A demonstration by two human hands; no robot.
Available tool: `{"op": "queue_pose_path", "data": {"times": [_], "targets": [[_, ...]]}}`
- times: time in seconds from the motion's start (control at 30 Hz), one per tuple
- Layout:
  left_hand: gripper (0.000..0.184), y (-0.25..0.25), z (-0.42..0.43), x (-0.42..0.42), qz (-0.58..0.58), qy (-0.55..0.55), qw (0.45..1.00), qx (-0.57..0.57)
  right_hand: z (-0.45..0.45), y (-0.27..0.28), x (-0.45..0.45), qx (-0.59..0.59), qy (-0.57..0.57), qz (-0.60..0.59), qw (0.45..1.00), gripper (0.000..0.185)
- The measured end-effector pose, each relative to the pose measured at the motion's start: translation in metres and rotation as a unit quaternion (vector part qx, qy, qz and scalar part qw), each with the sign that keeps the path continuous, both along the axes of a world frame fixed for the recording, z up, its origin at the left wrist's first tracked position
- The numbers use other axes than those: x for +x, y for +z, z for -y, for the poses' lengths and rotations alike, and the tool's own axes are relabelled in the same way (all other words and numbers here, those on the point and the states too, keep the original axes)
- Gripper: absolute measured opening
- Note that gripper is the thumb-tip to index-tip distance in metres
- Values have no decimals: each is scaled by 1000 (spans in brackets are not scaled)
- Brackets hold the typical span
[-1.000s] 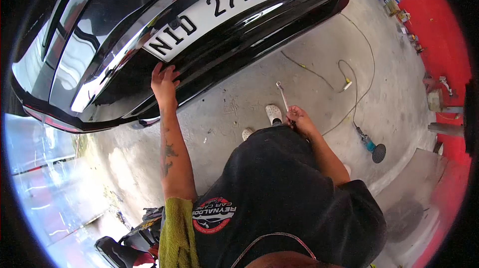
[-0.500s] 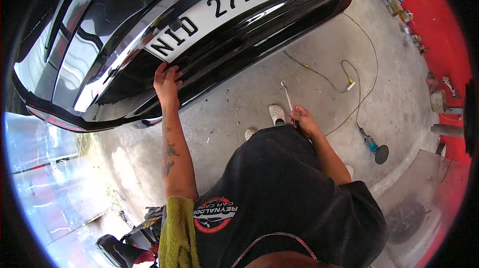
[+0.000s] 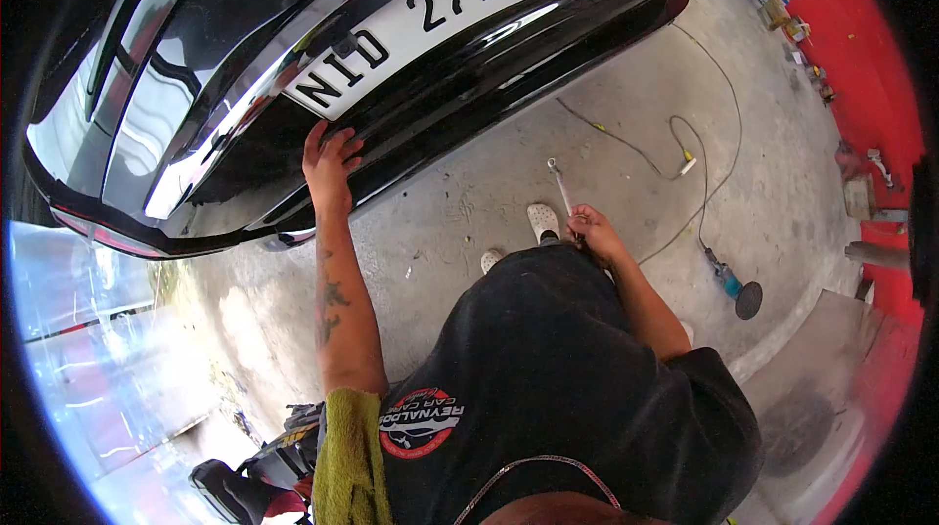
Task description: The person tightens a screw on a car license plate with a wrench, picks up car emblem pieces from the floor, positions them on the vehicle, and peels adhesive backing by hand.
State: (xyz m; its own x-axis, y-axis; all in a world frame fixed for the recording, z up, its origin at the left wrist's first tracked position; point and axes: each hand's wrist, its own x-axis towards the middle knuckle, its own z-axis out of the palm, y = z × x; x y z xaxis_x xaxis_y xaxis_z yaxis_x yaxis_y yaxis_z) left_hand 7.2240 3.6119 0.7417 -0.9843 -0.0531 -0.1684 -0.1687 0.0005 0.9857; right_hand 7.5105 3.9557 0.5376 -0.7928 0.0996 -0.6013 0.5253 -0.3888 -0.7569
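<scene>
Silvery metal is showing at the right hand (image 3: 592, 230), whose grip is clamping round the near end of a wrench (image 3: 559, 185). The tool's ringed end is pointing away from the body, above the concrete floor (image 3: 440, 261). The left hand (image 3: 331, 168) is reaching out to the rear of a black car (image 3: 469, 105); its grip is standing loose, the fingers apart and slightly curled, just beside the lower left corner of the number plate (image 3: 421, 31). Whether the fingertips are touching anything, I cannot tell. Pale clogs (image 3: 542, 220) are showing just left of the wrench. A green towel (image 3: 347, 457) is hanging over the left upper arm, beside the dark shirt (image 3: 558, 359). Farther right, a teal power tool (image 3: 726, 279) with a round black disc (image 3: 748, 300) is lying on the floor, its cord (image 3: 740, 129) curving up toward the car. Beyond, small items are lining the foot of a red wall (image 3: 851, 17).
</scene>
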Motion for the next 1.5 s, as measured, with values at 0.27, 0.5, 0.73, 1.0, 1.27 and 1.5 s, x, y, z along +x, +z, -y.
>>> {"op": "queue_pose_path", "data": {"times": [0.27,0.5,0.73,1.0,1.27,1.5], "targets": [[26,-111,-5,97,152,-281,942,-105,-8,-50,27,75,-66,40,994,9],[57,-100,-29,211,241,-577,732,-270,-29,-150,190,348,155,221,898,9],[62,-105,-41,198,290,-606,717,-186,47,-192,340,0,-319,297,900,7],[68,-100,-99,225,359,-619,681,-155,102,-148,372,-42,-416,241,876,16],[75,-169,-164,252,182,-772,509,-335,20,-150,387,-61,-507,192,838,15],[67,-129,-265,296,248,-734,532,-340,-52,-152,441,-88,-545,224,803,21]]}}
